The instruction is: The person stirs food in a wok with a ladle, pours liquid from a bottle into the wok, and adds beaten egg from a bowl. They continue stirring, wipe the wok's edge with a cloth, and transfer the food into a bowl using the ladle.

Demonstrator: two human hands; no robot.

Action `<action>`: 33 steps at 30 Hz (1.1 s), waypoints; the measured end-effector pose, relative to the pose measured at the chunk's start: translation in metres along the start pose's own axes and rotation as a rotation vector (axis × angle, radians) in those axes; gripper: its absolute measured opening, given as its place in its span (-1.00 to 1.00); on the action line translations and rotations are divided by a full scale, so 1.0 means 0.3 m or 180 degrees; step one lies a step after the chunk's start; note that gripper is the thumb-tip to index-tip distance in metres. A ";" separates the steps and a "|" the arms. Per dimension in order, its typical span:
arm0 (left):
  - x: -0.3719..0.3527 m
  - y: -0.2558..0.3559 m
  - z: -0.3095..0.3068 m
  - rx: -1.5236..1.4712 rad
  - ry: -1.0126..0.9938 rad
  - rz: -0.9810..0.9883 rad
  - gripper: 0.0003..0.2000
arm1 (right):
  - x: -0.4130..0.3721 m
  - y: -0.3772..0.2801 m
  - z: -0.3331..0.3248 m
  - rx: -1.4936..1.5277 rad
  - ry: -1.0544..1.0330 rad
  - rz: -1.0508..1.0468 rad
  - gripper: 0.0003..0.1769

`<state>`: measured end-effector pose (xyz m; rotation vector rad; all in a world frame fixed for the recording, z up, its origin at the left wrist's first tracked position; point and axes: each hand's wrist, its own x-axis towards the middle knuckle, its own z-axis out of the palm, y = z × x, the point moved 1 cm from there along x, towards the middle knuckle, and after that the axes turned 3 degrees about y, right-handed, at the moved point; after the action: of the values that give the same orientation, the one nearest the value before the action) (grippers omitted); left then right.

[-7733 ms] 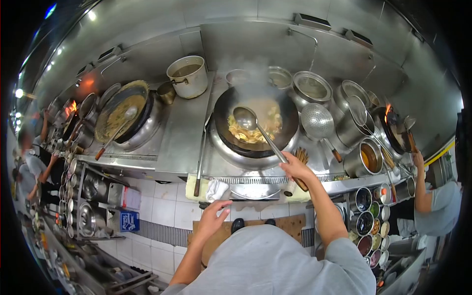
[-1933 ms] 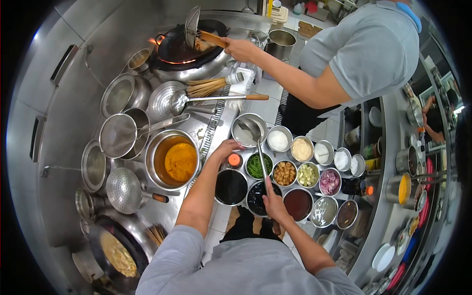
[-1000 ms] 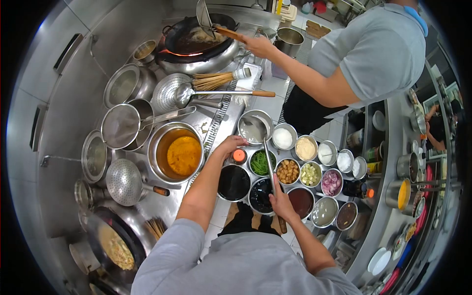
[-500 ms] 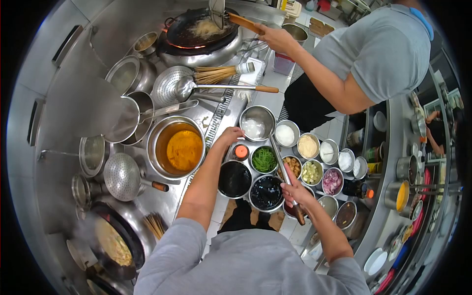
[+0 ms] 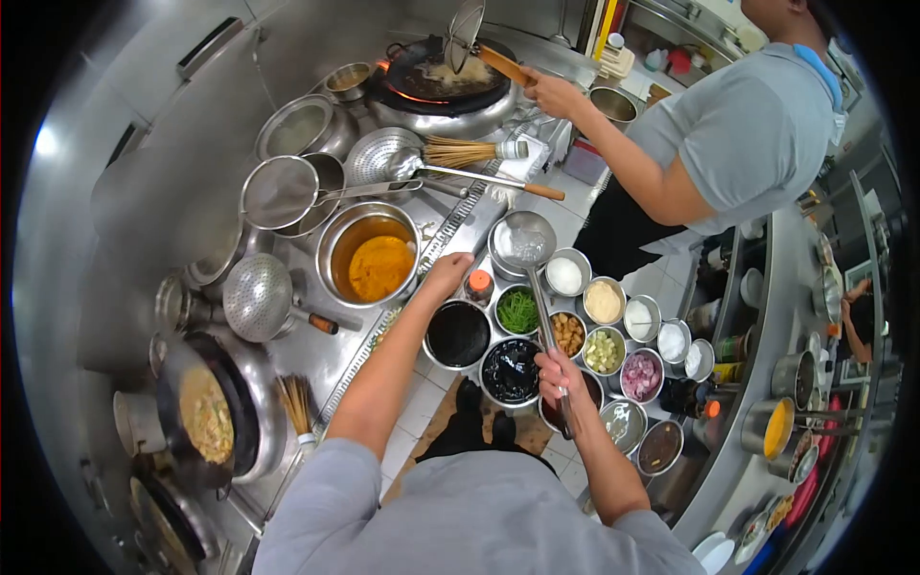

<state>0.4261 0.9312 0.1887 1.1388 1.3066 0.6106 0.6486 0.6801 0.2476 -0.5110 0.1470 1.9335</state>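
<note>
My right hand [image 5: 563, 379] is closed round the lower handle of a long metal ladle [image 5: 544, 311]. The ladle's bowl is over the steel pot [image 5: 500, 270], and something pale or clear shows in it. Left of that pot, my left hand [image 5: 448, 275] has its fingers pressed together near the rim; what they hold is hidden. A bottle with an orange cap [image 5: 479, 281] stands just beside this hand. Below are a pot of black liquid [image 5: 457, 333], a pot of glossy dark sauce [image 5: 511, 371] and a pot of chopped greens [image 5: 517, 310].
A co-worker [image 5: 747, 134] at the upper right holds a wooden-handled strainer [image 5: 465, 36] over a wok [image 5: 443, 77] with flames beside it. A pot of orange liquid [image 5: 380, 268] and a perforated ladle [image 5: 257, 297] are at left. Food fills another wok [image 5: 206, 412].
The view has shifted. In my right hand, the ladle's bowl now shows clearly at the pot's top, where before it was lower inside. The co-worker's strainer is still over the wok.
</note>
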 end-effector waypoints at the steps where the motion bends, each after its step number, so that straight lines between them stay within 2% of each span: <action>1: -0.143 0.054 -0.031 0.0360 0.0307 0.0641 -0.74 | -0.006 -0.004 0.009 0.0165 -0.0104 0.0054 -0.90; 2: -0.295 0.097 -0.057 0.0724 0.0611 0.1273 -0.73 | -0.013 -0.010 0.016 0.0329 -0.0200 0.0115 -0.94; 4: -0.596 0.119 -0.095 0.0376 0.0667 0.1366 -0.71 | -0.032 -0.032 0.041 0.0316 -0.0323 0.0220 -0.89; 6: -0.877 0.070 -0.127 0.0206 0.0678 0.0881 -0.74 | -0.053 -0.055 0.089 -0.0171 -0.0167 0.0216 -0.80; 7: -0.992 -0.004 -0.142 -0.0001 0.0742 0.0621 -0.74 | -0.052 -0.063 0.088 -0.0260 -0.0334 0.0262 -0.72; 8: -1.103 -0.077 -0.149 -0.0219 0.0808 0.0367 -0.75 | -0.066 -0.066 0.115 -0.0357 -0.0313 0.0260 -0.76; 11: -1.394 -0.254 -0.126 -0.0107 0.1207 0.0228 -0.74 | -0.103 -0.061 0.209 -0.0484 -0.0399 0.0349 -0.86; 13: -1.528 -0.356 -0.111 -0.0392 0.1545 -0.0384 -0.74 | -0.138 -0.042 0.293 -0.0654 -0.0405 0.0415 -0.76; 16: -1.654 -0.443 -0.095 -0.0528 0.1798 -0.0291 -0.75 | -0.123 0.017 0.335 -0.0859 -0.0586 0.0726 -0.66; 19: -1.732 -0.438 -0.104 -0.0248 0.2110 -0.0029 -0.76 | -0.172 0.161 0.494 -0.1091 -0.0694 0.0828 -0.66; 21: -1.777 -0.379 -0.117 0.0401 0.2059 0.0190 -0.76 | -0.171 0.270 0.553 -0.1077 -0.1102 0.1206 -0.62; 22: -1.806 -0.357 -0.142 0.0379 0.2123 0.0210 -0.76 | -0.174 0.327 0.583 -0.1040 -0.1261 0.1381 -0.61; 24: -1.854 -0.317 -0.184 0.0685 0.1985 0.0312 -0.76 | -0.177 0.470 0.651 -0.0804 -0.1289 0.1818 -0.58; 25: -1.883 -0.307 -0.211 0.0668 0.1994 0.0332 -0.76 | -0.160 0.557 0.668 -0.0616 -0.1511 0.2095 -0.57; 28: -2.012 -0.316 -0.325 0.0958 0.2083 0.0419 -0.75 | -0.135 0.822 0.729 -0.0452 -0.1550 0.2588 -0.57; 29: -2.058 -0.327 -0.367 0.1117 0.2141 0.0632 -0.75 | -0.111 0.912 0.738 -0.0203 -0.1556 0.2813 -0.56; 30: -2.111 -0.334 -0.412 0.1278 0.2184 0.0849 -0.76 | -0.093 1.014 0.740 -0.0233 -0.1595 0.2844 -0.56; 33: -2.288 -0.331 -0.545 0.1155 0.2322 0.0778 -0.76 | -0.051 1.335 0.732 -0.0475 -0.1658 0.3081 -0.60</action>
<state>0.0960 0.3407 0.4121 1.4520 1.9695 1.0630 0.2309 0.5743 0.3992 0.0259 -0.1179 2.9709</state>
